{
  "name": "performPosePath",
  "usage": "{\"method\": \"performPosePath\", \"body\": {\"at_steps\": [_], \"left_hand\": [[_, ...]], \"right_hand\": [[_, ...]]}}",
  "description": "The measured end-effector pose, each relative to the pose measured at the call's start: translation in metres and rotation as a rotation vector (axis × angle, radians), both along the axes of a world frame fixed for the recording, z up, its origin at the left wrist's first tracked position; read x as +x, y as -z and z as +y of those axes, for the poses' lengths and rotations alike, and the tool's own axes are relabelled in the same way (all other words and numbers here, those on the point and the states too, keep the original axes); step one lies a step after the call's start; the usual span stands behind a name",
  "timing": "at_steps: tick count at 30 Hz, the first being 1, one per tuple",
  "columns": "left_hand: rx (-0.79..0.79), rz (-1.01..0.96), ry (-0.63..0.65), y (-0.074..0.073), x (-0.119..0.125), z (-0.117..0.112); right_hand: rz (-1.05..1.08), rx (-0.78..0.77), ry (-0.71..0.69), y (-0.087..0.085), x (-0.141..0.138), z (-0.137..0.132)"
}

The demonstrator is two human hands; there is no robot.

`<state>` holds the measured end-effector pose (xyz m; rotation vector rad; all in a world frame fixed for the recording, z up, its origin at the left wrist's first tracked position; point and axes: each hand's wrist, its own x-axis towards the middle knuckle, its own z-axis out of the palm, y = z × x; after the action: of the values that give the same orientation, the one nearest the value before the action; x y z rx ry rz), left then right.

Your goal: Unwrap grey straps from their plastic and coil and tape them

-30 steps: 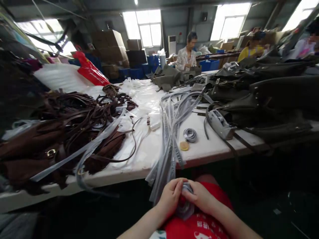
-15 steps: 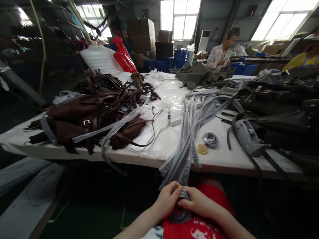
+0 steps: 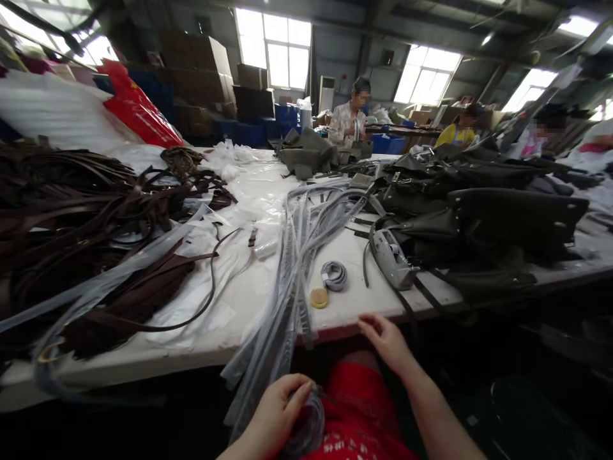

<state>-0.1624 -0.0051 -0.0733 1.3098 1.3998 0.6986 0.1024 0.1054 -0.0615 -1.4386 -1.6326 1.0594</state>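
Note:
My left hand is closed on a coiled grey strap in clear plastic, low over my lap. The rest of the coil is partly hidden behind the fingers. My right hand is empty, its fingers a little apart, just off the table's front edge. On the table, a second coiled strap sits beside a small round yellow item. Long plastic-sleeved grey straps run down the table and hang over its edge near my left hand. A grey tape dispenser stands farther right.
Brown bags and straps are heaped on the left of the white table. Dark green bags cover the right side. A red plastic bag lies at the back left. Across the table a person works; others are farther right.
My right hand has left the coiled strap and moved forward and right toward the table edge. My left hand keeps the coil. The view has turned right.

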Motion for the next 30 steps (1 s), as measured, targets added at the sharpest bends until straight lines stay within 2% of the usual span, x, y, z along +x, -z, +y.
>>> {"method": "performPosePath", "body": {"at_steps": [3, 5, 6, 9, 12, 15, 18, 23, 26, 30], "left_hand": [[0.001, 0.016, 0.003, 0.000, 0.017, 0.008], [0.000, 0.016, -0.001, -0.001, 0.030, 0.013], [0.004, 0.019, -0.007, -0.002, 0.037, 0.015], [0.010, 0.048, -0.013, -0.004, 0.055, 0.024], [-0.003, 0.078, 0.004, -0.004, 0.069, 0.032], [-0.013, 0.109, 0.023, -0.006, 0.078, 0.037], [-0.026, 0.131, 0.029, -0.009, 0.083, 0.039], [0.011, 0.151, 0.030, -0.008, 0.076, 0.037], [0.034, 0.160, 0.023, -0.006, 0.068, 0.033], [0.021, 0.113, 0.013, -0.006, 0.059, 0.029]], "right_hand": [[-0.110, 0.338, 0.506, 0.008, 0.065, 0.054], [-0.189, 0.486, 0.663, 0.013, 0.096, 0.087], [-0.224, 0.515, 0.665, 0.015, 0.107, 0.102], [-0.317, 0.505, 0.552, 0.019, 0.121, 0.135], [-0.390, 0.519, 0.553, 0.023, 0.124, 0.153], [-0.329, 0.458, 0.550, 0.028, 0.126, 0.164], [-0.216, 0.366, 0.549, 0.035, 0.126, 0.170], [-0.188, 0.260, 0.610, 0.049, 0.121, 0.172], [-0.188, 0.210, 0.617, 0.050, 0.116, 0.169], [-0.198, 0.236, 0.609, 0.046, 0.099, 0.159]]}}
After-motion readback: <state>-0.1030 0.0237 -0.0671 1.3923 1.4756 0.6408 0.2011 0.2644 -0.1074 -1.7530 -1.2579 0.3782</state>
